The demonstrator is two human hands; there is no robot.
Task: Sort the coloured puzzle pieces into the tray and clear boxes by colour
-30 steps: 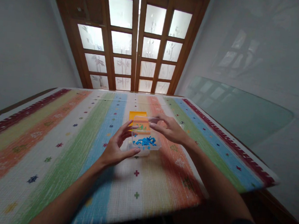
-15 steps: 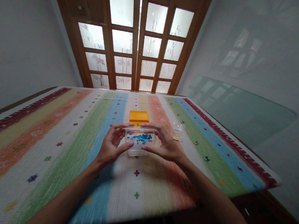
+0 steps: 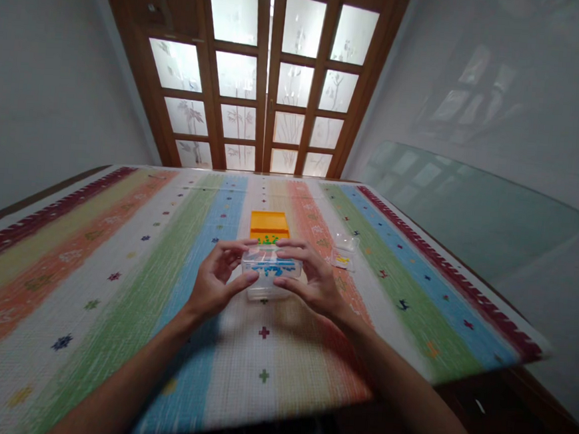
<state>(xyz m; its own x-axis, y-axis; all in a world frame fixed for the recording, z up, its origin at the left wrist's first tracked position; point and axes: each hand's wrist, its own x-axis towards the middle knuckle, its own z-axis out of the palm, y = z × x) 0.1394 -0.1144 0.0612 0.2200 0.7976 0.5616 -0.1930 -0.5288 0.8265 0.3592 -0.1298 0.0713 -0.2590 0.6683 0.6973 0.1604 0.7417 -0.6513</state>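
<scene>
Between my two hands is a clear plastic box (image 3: 272, 258) with small blue pieces (image 3: 274, 270) inside. My left hand (image 3: 222, 275) grips its left side, thumb at the near edge and fingers at the far edge. On the right side my right hand (image 3: 315, 276) holds it the same way. Another clear plastic part (image 3: 263, 291) shows just below the box; whether it is joined to it I cannot tell. Right behind the box stands an open orange case (image 3: 269, 221) with small green pieces (image 3: 268, 239) in its near half.
A small open clear box (image 3: 342, 254) with yellow pieces lies to the right of my right hand. A striped cloth (image 3: 139, 279) covers the table. Beyond the far edge are wooden doors with glass panes (image 3: 265, 108); a wall (image 3: 529, 95) runs along the right.
The clear box has tipped, and the blue pieces in it look lower and more spread along its near side. More of the green pieces shows behind it. Both hands keep their hold.
</scene>
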